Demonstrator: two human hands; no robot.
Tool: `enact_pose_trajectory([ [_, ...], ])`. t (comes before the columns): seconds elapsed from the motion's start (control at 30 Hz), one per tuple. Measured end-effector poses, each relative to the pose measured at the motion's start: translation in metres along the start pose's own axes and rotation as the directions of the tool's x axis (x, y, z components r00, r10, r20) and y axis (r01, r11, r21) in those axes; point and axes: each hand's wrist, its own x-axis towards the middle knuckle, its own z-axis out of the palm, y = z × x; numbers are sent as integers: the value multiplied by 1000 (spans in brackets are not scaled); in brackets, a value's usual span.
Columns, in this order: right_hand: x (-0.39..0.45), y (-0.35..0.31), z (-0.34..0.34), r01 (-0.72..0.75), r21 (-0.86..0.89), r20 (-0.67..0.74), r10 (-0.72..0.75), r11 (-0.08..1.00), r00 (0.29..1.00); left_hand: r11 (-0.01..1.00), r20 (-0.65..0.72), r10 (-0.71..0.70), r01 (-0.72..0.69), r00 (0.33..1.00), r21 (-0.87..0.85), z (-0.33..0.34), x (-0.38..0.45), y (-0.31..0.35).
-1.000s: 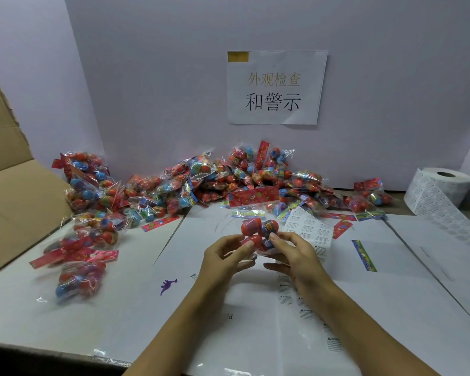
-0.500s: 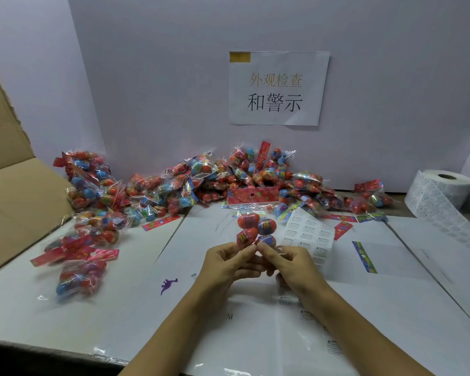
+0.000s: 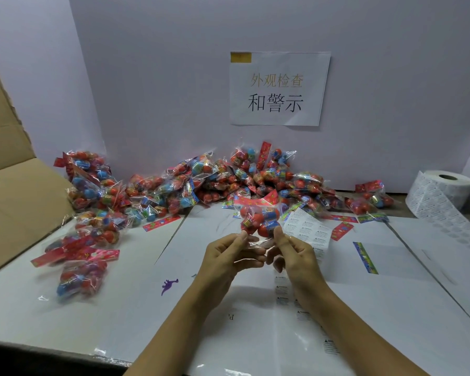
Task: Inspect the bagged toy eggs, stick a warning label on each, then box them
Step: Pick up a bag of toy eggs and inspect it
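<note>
Early days imo: both hands, left hand and right hand, pinch one clear bag of red-and-blue toy eggs above the tabletop middle, unlabelled as far as I can see, big bag heap along the back edge unboxed.

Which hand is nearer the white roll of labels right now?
Right. The right hand pinches the clear bag of toy eggs mid-table, on the side toward the white roll of labels; the left hand pinches it farther away.

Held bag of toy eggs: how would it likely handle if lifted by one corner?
The bag of eggs would probably sag, since its film looks thin and crinkled. The round eggs likely shift inside. It seems light: both hands merely pinch its bottom edge.
</note>
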Motion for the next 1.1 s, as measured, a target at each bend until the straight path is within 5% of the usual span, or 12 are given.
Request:
enact_pose_trajectory([
  [0.63,2,-1,-9,-60,193,46,52,979,998,986,106,-98,112,989,-127,-6,-3,4],
  [0.97,2,2,-12,-41,154,38,36,987,999,933,208,-204,254,957,-253,-14,-1,4],
  [1.1,1,4,-13,-27,131,53,20,991,998,945,117,-213,235,970,-229,-14,2,3],
])
